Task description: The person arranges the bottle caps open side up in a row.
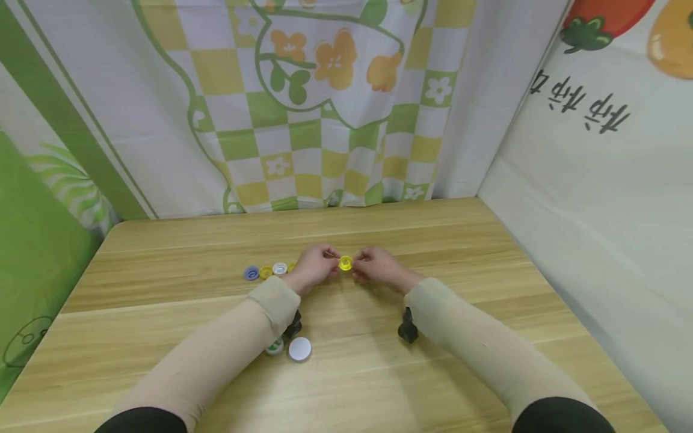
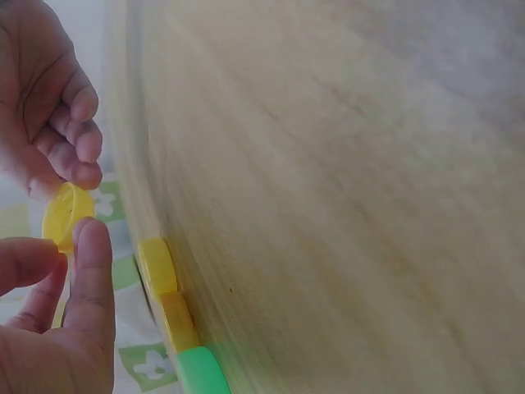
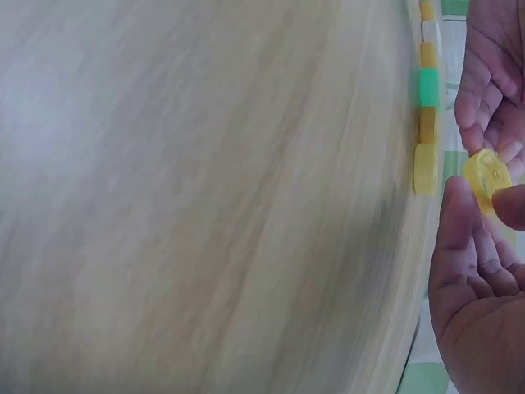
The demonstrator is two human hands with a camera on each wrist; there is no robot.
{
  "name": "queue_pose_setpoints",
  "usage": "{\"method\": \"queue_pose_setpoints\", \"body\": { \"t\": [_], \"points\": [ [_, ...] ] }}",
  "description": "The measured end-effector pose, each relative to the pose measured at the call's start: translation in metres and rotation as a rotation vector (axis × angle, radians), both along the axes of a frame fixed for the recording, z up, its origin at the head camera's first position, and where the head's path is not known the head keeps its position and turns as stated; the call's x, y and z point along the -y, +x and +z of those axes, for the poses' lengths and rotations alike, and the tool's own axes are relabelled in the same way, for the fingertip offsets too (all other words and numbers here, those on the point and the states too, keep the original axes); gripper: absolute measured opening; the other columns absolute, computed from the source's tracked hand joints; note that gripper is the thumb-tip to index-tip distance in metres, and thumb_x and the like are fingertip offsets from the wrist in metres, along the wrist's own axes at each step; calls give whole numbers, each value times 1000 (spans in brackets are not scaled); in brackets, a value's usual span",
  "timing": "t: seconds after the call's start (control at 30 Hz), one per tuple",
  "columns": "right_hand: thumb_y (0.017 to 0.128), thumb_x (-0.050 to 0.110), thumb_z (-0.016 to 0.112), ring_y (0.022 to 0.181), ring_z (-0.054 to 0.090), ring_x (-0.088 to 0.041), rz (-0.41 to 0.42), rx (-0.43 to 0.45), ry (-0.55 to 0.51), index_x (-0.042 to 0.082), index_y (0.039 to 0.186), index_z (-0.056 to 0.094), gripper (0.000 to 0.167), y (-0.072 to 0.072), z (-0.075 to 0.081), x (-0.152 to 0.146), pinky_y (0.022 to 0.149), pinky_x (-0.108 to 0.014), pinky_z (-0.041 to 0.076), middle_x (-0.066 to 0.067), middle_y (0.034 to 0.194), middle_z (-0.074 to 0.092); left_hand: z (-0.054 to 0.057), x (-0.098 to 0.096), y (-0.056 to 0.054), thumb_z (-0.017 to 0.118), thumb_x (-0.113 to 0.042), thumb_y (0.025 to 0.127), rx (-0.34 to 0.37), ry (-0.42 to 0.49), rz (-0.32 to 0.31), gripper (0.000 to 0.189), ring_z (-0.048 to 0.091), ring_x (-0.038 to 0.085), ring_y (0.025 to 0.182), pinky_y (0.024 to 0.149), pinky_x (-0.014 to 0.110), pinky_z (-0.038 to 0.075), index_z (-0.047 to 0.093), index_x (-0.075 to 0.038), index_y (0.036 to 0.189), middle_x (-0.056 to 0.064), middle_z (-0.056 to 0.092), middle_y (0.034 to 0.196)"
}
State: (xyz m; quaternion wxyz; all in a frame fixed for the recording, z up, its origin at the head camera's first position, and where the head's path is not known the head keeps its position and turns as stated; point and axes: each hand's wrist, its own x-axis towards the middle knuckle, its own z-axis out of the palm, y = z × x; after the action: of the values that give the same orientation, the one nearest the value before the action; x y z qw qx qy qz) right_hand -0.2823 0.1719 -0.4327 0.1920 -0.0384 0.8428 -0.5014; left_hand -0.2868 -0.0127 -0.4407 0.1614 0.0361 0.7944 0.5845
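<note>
A yellow bottle cap (image 1: 345,263) is up between both hands near the middle of the table, its hollow side showing in the head view. My left hand (image 1: 315,265) pinches it from the left; in the left wrist view the thumb and a finger meet at the lower rim of the cap (image 2: 67,215). From the other side my right hand (image 1: 381,266) holds its edge, and in the right wrist view that thumb overlaps the cap (image 3: 486,176). The other fingers of the right hand curl loosely beside it.
Left of the hands runs a row of caps on the table (image 1: 460,240): a blue cap (image 1: 251,273), a yellow cap (image 1: 266,272), a white cap (image 1: 280,269) and several more, including a green cap (image 3: 429,87). A white lid (image 1: 299,349) and a green-and-white lid (image 1: 275,346) lie by the left forearm.
</note>
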Motion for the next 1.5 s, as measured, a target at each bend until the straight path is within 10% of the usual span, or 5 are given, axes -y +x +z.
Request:
{"method": "queue_pose_setpoints", "body": {
  "t": [0.7, 1.13, 1.5],
  "points": [
    [102, 3, 55, 69, 66, -12, -154, -14, 20, -5, 125, 59, 25, -12, -5, 9, 60, -18, 53, -19, 98, 73, 11, -3, -9, 48, -15, 108, 26, -19, -64, 39, 65, 32, 109, 98, 38, 55, 57, 12, 134, 21, 64, 121],
    [101, 1, 54, 66, 64, -10, -160, -52, 71, -7, 120, 61, 22, -20, -15, 10, 61, -18, 54, -13, 88, 72, 8, -6, -15, 43, -9, 102, 13, -77, -127, 34, 59, 22, 98, 98, 39, 54, 65, 11, 118, 12, 61, 106],
    [101, 2, 55, 70, 66, -11, -146, -44, 121, -6, 118, 63, 21, -23, -16, 9, 63, -19, 54, -12, 88, 73, 10, -5, -15, 46, -10, 101, 16, -92, -141, 27, 52, 14, 76, 72, 25, 50, 66, 9, 105, 4, 57, 83]
  ]
}}
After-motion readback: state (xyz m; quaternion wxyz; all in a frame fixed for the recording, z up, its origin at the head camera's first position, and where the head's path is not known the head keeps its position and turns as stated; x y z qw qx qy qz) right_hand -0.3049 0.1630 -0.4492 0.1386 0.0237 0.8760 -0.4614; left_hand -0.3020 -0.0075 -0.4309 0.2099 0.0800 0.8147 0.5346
